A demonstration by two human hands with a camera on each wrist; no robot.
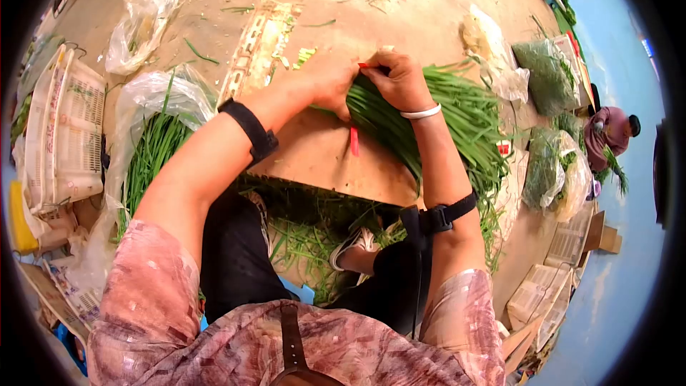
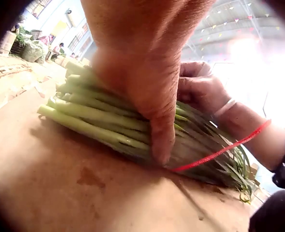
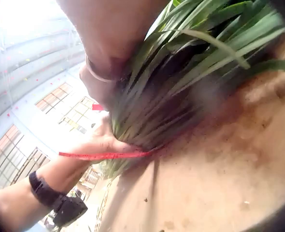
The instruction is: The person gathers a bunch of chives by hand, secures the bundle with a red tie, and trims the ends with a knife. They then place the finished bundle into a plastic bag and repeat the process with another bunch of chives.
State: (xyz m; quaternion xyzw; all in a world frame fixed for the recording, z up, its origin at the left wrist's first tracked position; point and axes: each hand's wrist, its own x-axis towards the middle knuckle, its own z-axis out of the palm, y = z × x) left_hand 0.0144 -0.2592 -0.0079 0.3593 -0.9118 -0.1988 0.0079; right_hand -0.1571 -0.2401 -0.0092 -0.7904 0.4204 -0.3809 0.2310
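A thick bunch of long green leafy stalks (image 1: pixel 457 111) lies on a low board (image 1: pixel 307 161), its pale stem ends (image 2: pixel 79 113) toward the left. My left hand (image 1: pixel 325 82) grips the bunch near those ends, thumb down its near side in the left wrist view. On top, my right hand (image 1: pixel 400 82) pinches a bit of red tie at the bunch's upper side. The tie's other red end (image 2: pixel 219 154) sticks out from under the bunch on the near side, beside the left thumb. The right fingertips are hidden in the right wrist view.
A plastic bag of green stalks (image 1: pixel 153 150) and a white crate (image 1: pixel 75 129) stand at the left. Filled bags (image 1: pixel 547 75) and a crouching person (image 1: pixel 611 132) are at the right. Loose greens (image 1: pixel 304 243) lie below the board's near edge.
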